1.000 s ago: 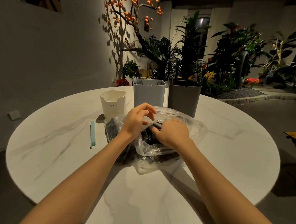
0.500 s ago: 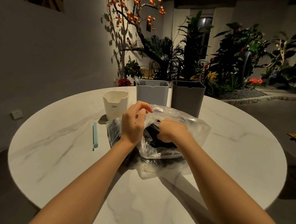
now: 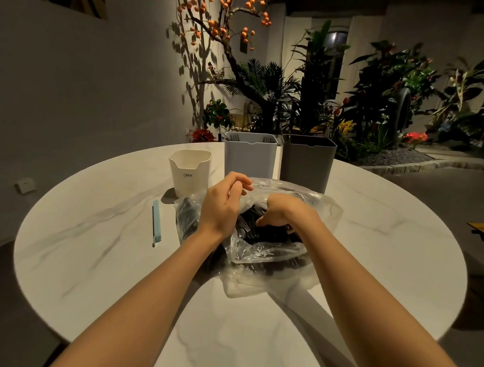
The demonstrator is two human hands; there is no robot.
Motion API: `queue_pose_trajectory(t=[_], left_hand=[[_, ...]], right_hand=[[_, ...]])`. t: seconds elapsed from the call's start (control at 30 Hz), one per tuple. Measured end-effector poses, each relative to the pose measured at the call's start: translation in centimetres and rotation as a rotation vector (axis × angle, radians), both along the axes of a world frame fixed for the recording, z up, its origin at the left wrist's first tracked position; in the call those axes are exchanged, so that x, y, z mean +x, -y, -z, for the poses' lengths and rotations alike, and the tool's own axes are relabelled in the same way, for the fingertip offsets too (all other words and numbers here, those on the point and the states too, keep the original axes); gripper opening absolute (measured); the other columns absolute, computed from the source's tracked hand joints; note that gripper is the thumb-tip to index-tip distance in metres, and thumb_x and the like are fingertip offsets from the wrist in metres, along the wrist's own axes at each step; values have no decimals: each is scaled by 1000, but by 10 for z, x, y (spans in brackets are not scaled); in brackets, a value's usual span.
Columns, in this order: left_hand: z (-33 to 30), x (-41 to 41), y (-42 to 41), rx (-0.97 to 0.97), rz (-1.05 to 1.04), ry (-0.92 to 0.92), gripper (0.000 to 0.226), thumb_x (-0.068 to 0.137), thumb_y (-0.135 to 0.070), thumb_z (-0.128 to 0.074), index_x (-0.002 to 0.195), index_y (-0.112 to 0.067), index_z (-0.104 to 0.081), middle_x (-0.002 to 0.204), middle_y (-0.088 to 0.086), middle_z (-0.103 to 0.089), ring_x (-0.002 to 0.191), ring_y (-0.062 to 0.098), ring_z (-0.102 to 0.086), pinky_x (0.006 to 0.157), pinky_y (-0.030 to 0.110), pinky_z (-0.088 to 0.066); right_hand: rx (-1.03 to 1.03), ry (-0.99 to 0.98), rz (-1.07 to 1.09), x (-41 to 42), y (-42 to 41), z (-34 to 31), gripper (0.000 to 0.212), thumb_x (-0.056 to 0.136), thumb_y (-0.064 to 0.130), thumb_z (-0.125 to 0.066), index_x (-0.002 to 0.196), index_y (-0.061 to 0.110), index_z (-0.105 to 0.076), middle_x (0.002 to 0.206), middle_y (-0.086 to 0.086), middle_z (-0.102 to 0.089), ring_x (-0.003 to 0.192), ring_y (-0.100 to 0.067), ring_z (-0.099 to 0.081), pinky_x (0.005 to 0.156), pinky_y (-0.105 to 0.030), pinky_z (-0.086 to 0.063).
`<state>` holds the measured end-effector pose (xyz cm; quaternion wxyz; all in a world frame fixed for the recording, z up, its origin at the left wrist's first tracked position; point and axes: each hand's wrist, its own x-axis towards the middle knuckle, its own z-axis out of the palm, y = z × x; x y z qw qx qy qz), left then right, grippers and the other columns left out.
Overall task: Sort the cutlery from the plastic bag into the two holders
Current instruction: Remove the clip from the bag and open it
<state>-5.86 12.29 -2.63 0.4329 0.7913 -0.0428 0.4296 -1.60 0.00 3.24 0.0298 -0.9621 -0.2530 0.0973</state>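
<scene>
Both bare forearms reach forward over the near edge of the round white marble-patterned desk [image 3: 107, 259] and meet at its middle. The left hand [image 3: 222, 205] stands upright with its fingers curled, pinching the film at the mouth of the clear crumpled plastic bag [image 3: 263, 254] and lifting that edge. The right hand [image 3: 284, 213] is bent down at the wrist and pushed into the opening, its fingertips buried among the dark cutlery [image 3: 268, 234]; whether they have closed on a piece cannot be told. The bag lies slumped on the desk, wrinkled and glossy, with the cutlery showing through as a black tangled mass. Just behind it, toward the far edge, stand the two holders side by side: a tall light grey rectangular plastic holder [image 3: 249, 158] and a tall dark grey rectangular plastic holder [image 3: 307, 163]. To their left sits a small cream cup [image 3: 189, 171], and a thin pale blue stick [image 3: 156, 223] lies near the bag's left side.
</scene>
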Motion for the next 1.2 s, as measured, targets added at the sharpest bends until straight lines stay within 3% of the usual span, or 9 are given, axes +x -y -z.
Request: queue_pose_trajectory(t=[0.17, 0.33, 0.47, 0.57, 0.73, 0.83, 0.9, 1.03, 1.2], left_hand=[[1, 1, 0, 145, -21, -49, 29, 92, -26, -38, 94, -19, -65, 94, -5, -67, 91, 11, -62, 82, 39, -53], [-1, -6, 2, 206, -140, 239, 31, 89, -20, -39, 78, -11, -67, 80, 2, -67, 77, 16, -62, 69, 40, -55], [-3, -10, 6, 252, -184, 291, 29, 87, -17, -41, 75, -10, -66, 77, 4, -67, 76, 16, -61, 72, 40, -53], [-6, -11, 8, 308, -175, 220, 29, 87, -21, -41, 81, -12, -68, 83, 2, -69, 83, 18, -62, 80, 43, -49], [-7, -10, 13, 399, -189, 179, 27, 84, -16, -49, 100, -19, -69, 108, -3, -67, 116, 10, -48, 113, 41, -13], [-7, -11, 15, 395, -176, 180, 32, 79, -7, -51, 104, -19, -68, 113, -10, -60, 125, 9, -44, 117, 45, 0], [-7, -12, 15, 354, -138, 164, 34, 78, -7, -48, 105, -18, -66, 114, -7, -61, 122, 9, -47, 118, 50, -4], [-4, -11, 14, 229, 72, -77, 34, 89, -19, -38, 120, -18, -51, 117, 2, -60, 108, 16, -55, 100, 46, -45], [-1, -9, 14, 243, 99, -322, 37, 95, -31, -30, 128, -21, -42, 128, 1, -57, 115, 18, -53, 98, 44, -44]], right_hand=[[66, 1, 16, -1, 4, 1, 21, 95, 33, -49, 98, 14, -55, 96, -6, -58, 94, -23, -59, 85, -35, -53], [86, -10, 12, 1, 9, 0, 21, 98, 22, -45, 106, 6, -57, 97, -10, -59, 88, -25, -59, 72, -31, -51], [52, 1, -15, -5, 15, -2, 17, 97, 7, -44, 108, 8, -56, 104, -12, -57, 95, -27, -58, 85, -35, -53], [60, 5, -47, -8, 14, -5, 32, 95, 5, -40, 124, 5, -56, 121, -14, -58, 106, -30, -55, 91, -37, -47], [107, -39, -108, -18, 21, -8, 34, 99, 6, -35, 127, 2, -53, 106, -13, -52, 85, -23, -48, 72, -31, -40], [158, -23, -97, -19, 28, -3, 30, 97, 7, -37, 119, -1, -57, 102, -15, -54, 84, -24, -49, 71, -30, -41], [180, -12, -61, -16, 33, 1, 24, 97, 11, -40, 109, 1, -59, 97, -13, -54, 84, -25, -51, 68, -29, -42], [179, 3, -12, -14, 39, 6, 35, 95, 26, -55, 124, 6, -56, 110, -11, -59, 91, -22, -51, 76, -28, -40], [216, -6, 80, -6, 29, 13, 35, 95, 35, -54, 117, 8, -59, 94, -6, -57, 84, -21, -55, 72, -28, -42]])
